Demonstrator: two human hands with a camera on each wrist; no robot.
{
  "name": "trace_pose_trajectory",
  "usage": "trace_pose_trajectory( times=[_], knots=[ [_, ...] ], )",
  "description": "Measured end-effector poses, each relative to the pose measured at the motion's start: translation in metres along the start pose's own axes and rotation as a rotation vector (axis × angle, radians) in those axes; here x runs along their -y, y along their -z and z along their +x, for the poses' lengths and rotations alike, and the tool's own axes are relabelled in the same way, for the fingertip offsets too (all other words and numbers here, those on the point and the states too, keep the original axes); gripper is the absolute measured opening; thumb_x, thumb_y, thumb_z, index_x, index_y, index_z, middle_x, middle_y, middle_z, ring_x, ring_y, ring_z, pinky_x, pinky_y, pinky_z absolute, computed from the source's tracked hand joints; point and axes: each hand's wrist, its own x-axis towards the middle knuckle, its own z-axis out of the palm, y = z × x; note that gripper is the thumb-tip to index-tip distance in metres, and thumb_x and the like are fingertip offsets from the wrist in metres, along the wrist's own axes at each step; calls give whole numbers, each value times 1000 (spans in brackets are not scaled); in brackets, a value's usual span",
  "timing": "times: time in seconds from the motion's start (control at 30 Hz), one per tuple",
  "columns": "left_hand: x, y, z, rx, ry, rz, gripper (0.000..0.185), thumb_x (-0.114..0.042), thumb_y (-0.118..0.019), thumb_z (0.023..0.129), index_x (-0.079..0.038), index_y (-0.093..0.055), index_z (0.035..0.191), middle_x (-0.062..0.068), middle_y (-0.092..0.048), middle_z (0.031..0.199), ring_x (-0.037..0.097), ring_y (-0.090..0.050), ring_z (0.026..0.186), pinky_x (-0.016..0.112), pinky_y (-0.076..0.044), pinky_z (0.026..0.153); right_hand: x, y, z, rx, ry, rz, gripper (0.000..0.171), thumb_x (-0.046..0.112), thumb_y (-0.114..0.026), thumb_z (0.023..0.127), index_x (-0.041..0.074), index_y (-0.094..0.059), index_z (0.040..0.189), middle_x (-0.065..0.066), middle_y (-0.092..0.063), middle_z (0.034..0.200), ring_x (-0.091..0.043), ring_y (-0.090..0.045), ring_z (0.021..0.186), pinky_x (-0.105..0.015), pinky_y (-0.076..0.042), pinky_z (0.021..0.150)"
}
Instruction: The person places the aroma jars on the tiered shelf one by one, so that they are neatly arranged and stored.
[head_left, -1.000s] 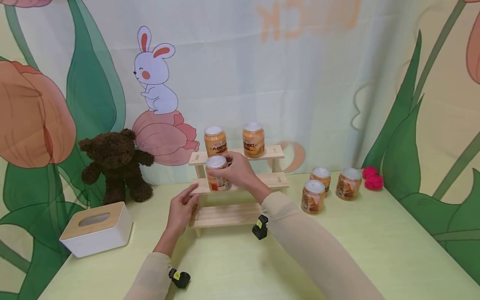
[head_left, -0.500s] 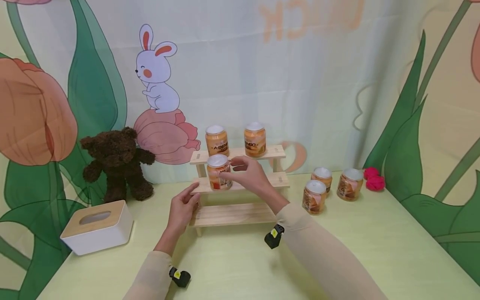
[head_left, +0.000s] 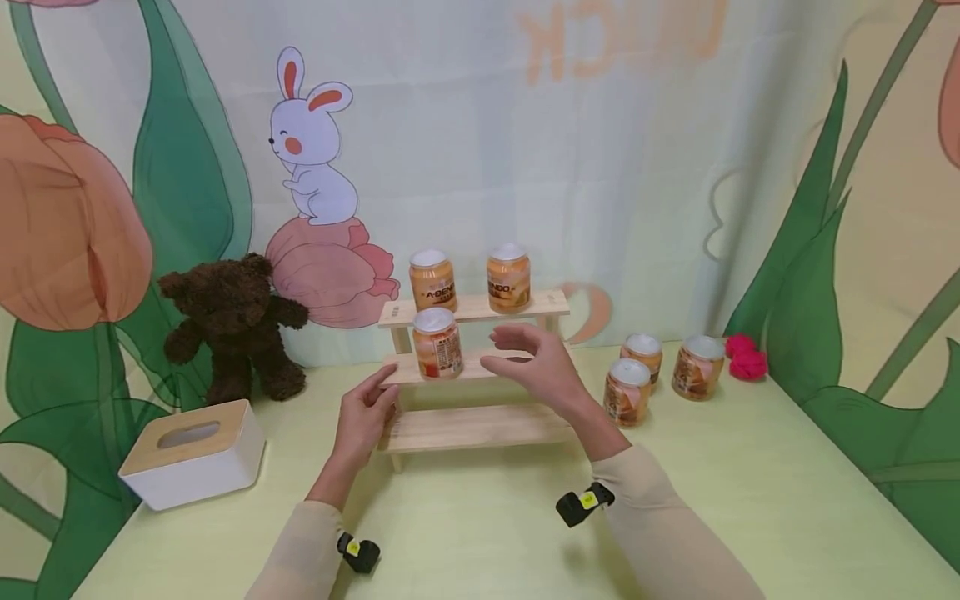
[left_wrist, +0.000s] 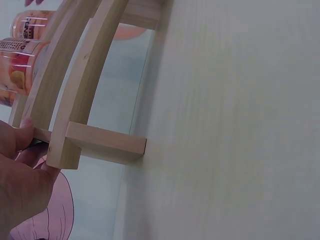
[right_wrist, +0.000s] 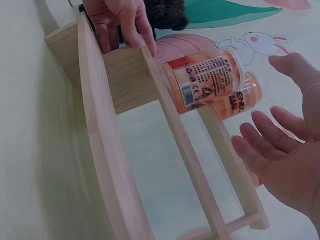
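Observation:
A three-tier wooden shelf (head_left: 465, 427) stands on the table. My left hand (head_left: 365, 417) grips its left end at the middle tier, the thumb on the board's edge in the left wrist view (left_wrist: 22, 170). On that tier's left part an orange can with a silver lid (head_left: 438, 343) stands upright, its printed label facing front. My right hand (head_left: 543, 371) is to the right of this can, apart from it, fingers spread and holding nothing; the right wrist view also shows the gap between the hand (right_wrist: 285, 150) and the can (right_wrist: 202, 80). Two similar cans (head_left: 432, 282) stand on the top tier.
Three more orange cans (head_left: 627, 393) stand on the table right of the shelf, beside a pink-red flower-like object (head_left: 746, 358). A brown teddy bear (head_left: 232, 329) and a tissue box (head_left: 195, 467) are on the left. A printed curtain (head_left: 637, 167) hangs behind.
My right hand has let go of the can on the middle tier and moved right, away from it. The can stays where it stood. My left hand keeps its place on the shelf.

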Motion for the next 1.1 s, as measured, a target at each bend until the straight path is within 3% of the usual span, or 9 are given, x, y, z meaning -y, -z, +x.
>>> trace_pose_trajectory(
  times=[0.2,0.4,0.6,0.93,1.1],
  knots=[
    [0,1,2,-6,2,0,38,-13,-60,101,-12,-61,139,14,-60,91,16,-48,70,20,-38,57,1,18,-7,-6,32,-13,50,25,-80,88,8,-63,131,-9,-63,128,-28,-59,120,-40,-49,97],
    [0,0,0,-3,-3,-12,38,-11,-62,100,-10,-62,138,8,-62,88,17,-50,71,21,-40,58,0,51,-12,-8,92,-81,45,16,-78,89,6,-62,130,-11,-63,126,-30,-58,120,-46,-48,99],
    [-1,0,-1,-7,-2,-17,39,-11,-62,100,-11,-62,139,4,-63,88,19,-52,75,22,-43,61,-6,81,-21,-31,77,-116,47,17,-76,92,4,-60,133,-14,-62,127,-32,-58,120,-39,-49,97],
    [-2,0,0,3,-4,-13,39,-11,-62,100,-12,-62,139,5,-66,92,19,-55,79,22,-47,65,-19,136,-37,-213,53,-241,47,21,-75,92,1,-61,132,-15,-65,125,-28,-60,117,-18,-48,90],
    [-5,0,-1,-4,16,18,39,-13,-62,100,-14,-62,139,6,-67,94,23,-56,84,22,-49,68,-31,160,-45,-301,-11,-313,52,28,-73,94,-1,-59,134,-16,-63,127,-30,-59,118,-17,-48,90]
  ],
)
